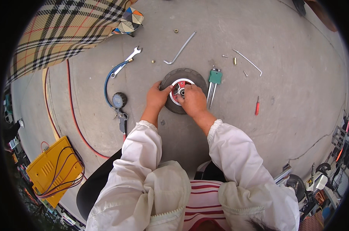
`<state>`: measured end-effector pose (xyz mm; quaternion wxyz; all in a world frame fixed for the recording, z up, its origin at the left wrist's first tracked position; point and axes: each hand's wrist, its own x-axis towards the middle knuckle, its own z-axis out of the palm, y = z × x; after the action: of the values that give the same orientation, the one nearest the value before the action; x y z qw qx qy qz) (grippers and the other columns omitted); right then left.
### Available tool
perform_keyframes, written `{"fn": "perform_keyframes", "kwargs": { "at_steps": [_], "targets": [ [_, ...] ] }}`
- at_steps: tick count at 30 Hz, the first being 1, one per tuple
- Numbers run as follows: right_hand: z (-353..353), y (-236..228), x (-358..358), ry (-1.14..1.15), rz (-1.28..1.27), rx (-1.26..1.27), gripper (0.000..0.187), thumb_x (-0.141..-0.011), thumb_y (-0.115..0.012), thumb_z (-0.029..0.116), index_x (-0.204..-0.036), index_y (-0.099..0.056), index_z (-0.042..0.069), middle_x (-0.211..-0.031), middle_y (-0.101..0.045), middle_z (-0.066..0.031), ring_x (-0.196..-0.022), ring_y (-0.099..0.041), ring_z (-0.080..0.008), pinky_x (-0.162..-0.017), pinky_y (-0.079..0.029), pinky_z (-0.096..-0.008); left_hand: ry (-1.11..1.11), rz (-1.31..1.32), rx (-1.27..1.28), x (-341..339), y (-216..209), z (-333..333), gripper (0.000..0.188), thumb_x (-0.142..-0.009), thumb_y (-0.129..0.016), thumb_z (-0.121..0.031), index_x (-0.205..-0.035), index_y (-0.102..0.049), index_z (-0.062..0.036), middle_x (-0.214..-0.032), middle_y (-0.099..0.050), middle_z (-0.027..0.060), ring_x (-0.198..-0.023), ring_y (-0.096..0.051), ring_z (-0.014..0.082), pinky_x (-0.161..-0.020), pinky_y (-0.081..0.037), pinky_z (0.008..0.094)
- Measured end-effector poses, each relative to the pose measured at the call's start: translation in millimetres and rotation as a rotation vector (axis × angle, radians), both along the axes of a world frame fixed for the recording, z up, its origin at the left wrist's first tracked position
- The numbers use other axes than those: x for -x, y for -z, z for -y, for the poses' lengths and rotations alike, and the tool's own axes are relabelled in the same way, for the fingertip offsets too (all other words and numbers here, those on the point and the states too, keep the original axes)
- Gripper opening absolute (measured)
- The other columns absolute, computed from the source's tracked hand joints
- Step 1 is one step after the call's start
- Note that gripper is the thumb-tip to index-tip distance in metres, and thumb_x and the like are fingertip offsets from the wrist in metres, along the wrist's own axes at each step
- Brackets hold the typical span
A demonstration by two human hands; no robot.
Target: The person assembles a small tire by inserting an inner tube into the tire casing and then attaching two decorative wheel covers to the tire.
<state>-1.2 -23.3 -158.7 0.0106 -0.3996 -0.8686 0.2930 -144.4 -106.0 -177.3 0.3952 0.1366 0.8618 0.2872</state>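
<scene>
A small wheel with a black tyre (199,79) and a red and silver rim (177,84) lies flat on the concrete in front of me. My left hand (157,99) grips its left side, thumb reaching onto the rim. Over the hub, my right hand (195,101) has its fingers drawn together; what they pinch, if anything, is hidden. Just right of the tyre lies a hex key set in a green holder (215,77). To the left is a tyre inflator with a round gauge (119,100) and a blue hose (106,82).
A wrench (125,62) and two loose L-shaped keys, one long (181,47) and one thin (249,61), lie farther off. A red-handled screwdriver (257,107) is at the right. Small bolts and a brass nut (176,30) are scattered about. A yellow panel (53,167) with cables stands lower left.
</scene>
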Motion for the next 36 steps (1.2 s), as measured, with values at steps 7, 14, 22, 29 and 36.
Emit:
{"fn": "perform_keyframes", "kwargs": {
  "at_steps": [7, 14, 22, 29, 36],
  "targets": [
    [-2, 2, -8, -0.071, -0.088, -0.008, 0.039, -0.075, -0.076, 0.020, -0.102, -0.059, -0.001, -0.099, -0.062, -0.0170, -0.094, -0.062, -0.0347, -0.080, -0.052, -0.0439, 0.234, -0.280, 0.151, -10, -15, -7, 0.072, -0.076, -0.077, -0.042, -0.134, -0.054, -0.0053, -0.124, -0.060, 0.0206, -0.113, -0.060, 0.0353, -0.090, -0.051, 0.0427],
    [-26, -10, -30, 0.145, -0.263, -0.076, 0.050, -0.081, -0.071, 0.020, -0.121, -0.053, -0.004, -0.112, -0.057, -0.0230, -0.104, -0.056, -0.0393, -0.090, -0.046, -0.0445, 0.237, -0.625, -0.152, -55, -23, 9, 0.054, -0.079, -0.075, -0.040, -0.118, -0.059, -0.0065, -0.113, -0.062, 0.0176, -0.100, -0.064, 0.0373, -0.081, -0.053, 0.0454],
    [-36, 13, -42, 0.172, -0.224, 0.025, 0.058, -0.082, -0.069, 0.018, -0.129, -0.049, -0.007, -0.120, -0.055, -0.0279, -0.110, -0.055, -0.0428, -0.095, -0.046, -0.0446, 0.302, -0.331, 0.189, -78, -30, -33, 0.048, -0.081, -0.073, -0.041, -0.103, -0.062, 0.0003, -0.099, -0.068, 0.0205, -0.089, -0.068, 0.0373, -0.074, -0.055, 0.0462],
    [-41, 0, -42, 0.166, -0.146, 0.153, 0.058, -0.083, -0.067, 0.016, -0.132, -0.047, -0.007, -0.125, -0.054, -0.0274, -0.112, -0.056, -0.0420, -0.095, -0.047, -0.0440, 0.208, -0.310, 0.180, -76, -22, -42, 0.045, -0.081, -0.074, -0.037, -0.095, -0.063, 0.0042, -0.089, -0.069, 0.0246, -0.085, -0.069, 0.0398, -0.077, -0.054, 0.0458],
    [-48, 1, -44, 0.106, -0.122, 0.147, 0.061, -0.083, -0.066, 0.014, -0.135, -0.044, -0.008, -0.126, -0.054, -0.0272, -0.113, -0.056, -0.0415, -0.096, -0.047, -0.0439, 0.226, -0.237, 0.151, -77, -25, -45, 0.046, -0.084, -0.071, -0.037, -0.097, -0.062, 0.0060, -0.092, -0.068, 0.0261, -0.086, -0.067, 0.0411, -0.078, -0.053, 0.0469]
  ]
}}
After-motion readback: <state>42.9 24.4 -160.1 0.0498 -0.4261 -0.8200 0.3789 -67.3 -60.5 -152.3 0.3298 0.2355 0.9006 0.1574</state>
